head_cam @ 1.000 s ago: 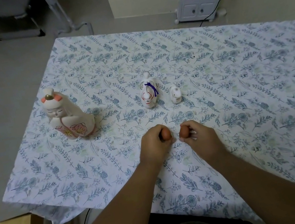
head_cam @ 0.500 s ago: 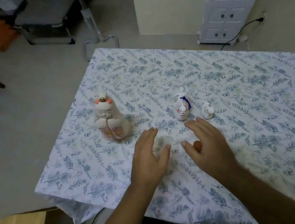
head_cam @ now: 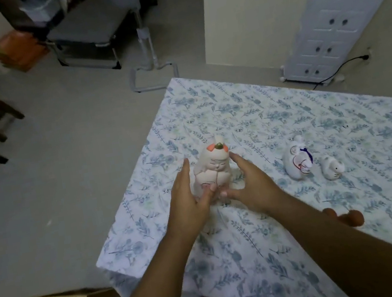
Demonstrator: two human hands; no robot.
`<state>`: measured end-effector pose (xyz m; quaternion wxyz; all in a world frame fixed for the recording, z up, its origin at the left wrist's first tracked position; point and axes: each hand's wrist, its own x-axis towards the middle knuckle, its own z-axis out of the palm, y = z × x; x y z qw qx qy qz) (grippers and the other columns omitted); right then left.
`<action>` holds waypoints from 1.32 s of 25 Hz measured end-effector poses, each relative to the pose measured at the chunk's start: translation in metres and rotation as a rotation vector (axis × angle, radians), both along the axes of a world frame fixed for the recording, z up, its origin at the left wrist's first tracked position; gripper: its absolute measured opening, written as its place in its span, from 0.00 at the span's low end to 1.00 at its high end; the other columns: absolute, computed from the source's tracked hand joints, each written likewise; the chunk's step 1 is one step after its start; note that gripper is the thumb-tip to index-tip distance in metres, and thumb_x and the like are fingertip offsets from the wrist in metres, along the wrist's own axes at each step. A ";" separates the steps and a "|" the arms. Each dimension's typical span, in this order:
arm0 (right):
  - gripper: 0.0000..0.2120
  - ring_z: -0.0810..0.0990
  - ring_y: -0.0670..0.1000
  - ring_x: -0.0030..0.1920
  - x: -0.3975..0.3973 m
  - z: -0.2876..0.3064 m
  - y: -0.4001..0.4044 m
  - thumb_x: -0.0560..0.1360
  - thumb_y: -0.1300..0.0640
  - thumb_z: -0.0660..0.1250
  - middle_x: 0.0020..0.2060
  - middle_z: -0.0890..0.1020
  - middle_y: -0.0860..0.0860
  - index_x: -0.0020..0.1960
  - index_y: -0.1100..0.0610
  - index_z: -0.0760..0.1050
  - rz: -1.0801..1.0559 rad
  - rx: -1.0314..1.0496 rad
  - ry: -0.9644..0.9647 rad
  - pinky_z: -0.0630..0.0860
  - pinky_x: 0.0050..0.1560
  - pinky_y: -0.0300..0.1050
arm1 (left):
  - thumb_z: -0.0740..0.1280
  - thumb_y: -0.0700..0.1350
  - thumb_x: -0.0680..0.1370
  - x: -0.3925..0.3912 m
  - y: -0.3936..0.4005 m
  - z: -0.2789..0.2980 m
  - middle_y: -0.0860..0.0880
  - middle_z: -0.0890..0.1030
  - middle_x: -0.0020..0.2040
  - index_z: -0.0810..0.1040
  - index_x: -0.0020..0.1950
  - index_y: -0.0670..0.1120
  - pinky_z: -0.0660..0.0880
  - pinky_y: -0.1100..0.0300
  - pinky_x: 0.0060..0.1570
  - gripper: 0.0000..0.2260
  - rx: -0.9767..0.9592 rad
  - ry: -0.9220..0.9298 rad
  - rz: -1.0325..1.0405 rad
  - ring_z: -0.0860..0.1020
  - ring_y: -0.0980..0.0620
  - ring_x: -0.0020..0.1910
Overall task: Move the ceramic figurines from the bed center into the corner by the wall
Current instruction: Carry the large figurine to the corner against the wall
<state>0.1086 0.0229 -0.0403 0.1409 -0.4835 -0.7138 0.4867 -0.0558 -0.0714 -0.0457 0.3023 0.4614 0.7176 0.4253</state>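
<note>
The tall doll figurine (head_cam: 215, 168) stands upright near the left edge of the bed (head_cam: 234, 105), and that placement is the main risk: the floor (head_cam: 89, 166) lies just beyond the floral sheet on that side, so a figurine that slips out while being lifted could tip leftward and fall off, and ceramic would likely break. The cause would be a weak hold, since the left hand (head_cam: 185, 202) presses only a flat palm and fingers against the figurine's left flank while its thumb crosses the front near the base, and the right hand (head_cam: 253, 185) cups the right flank with its thumb also at the front. Both grips are open and spread, bracketing the figurine rather than wrapped around it; they seem to touch its sides, though whether it has left the sheet I cannot tell. The soft bedding could also let it wobble when set down. Further right, the medium white figurine with a purple cord (head_cam: 297, 161) and the small white figurine (head_cam: 332, 168) sit just beside each other, well clear of both hands, and two small brown round objects (head_cam: 349, 217) lie near the right forearm, where a careless sweep of the arm could knock them.
</note>
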 end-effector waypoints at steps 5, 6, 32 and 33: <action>0.32 0.84 0.46 0.63 -0.005 -0.006 -0.004 0.72 0.66 0.78 0.56 0.86 0.38 0.66 0.38 0.75 -0.111 -0.065 0.150 0.82 0.59 0.39 | 0.70 0.50 0.79 -0.011 0.013 -0.005 0.66 0.75 0.67 0.66 0.72 0.66 0.73 0.66 0.58 0.25 0.048 -0.155 -0.139 0.72 0.68 0.65; 0.32 0.84 0.44 0.62 -0.002 0.000 -0.007 0.71 0.65 0.79 0.56 0.86 0.38 0.64 0.34 0.76 -0.133 -0.037 0.168 0.82 0.61 0.41 | 0.69 0.52 0.79 -0.010 0.013 0.000 0.68 0.74 0.67 0.65 0.72 0.69 0.71 0.69 0.58 0.25 0.067 -0.185 -0.148 0.71 0.69 0.66; 0.34 0.85 0.43 0.61 0.606 0.015 0.113 0.63 0.50 0.82 0.60 0.86 0.40 0.67 0.37 0.77 -1.091 0.438 0.444 0.86 0.56 0.47 | 0.56 0.48 0.86 0.649 0.270 0.034 0.62 0.74 0.66 0.67 0.76 0.56 0.73 0.76 0.49 0.18 -0.035 -0.440 -0.781 0.74 0.77 0.54; 0.35 0.84 0.46 0.63 0.626 0.006 0.125 0.64 0.50 0.81 0.63 0.85 0.44 0.71 0.44 0.77 -1.109 0.449 0.438 0.85 0.59 0.52 | 0.56 0.47 0.86 0.673 0.284 0.028 0.63 0.76 0.64 0.68 0.76 0.54 0.74 0.75 0.49 0.18 -0.035 -0.442 -0.782 0.76 0.75 0.53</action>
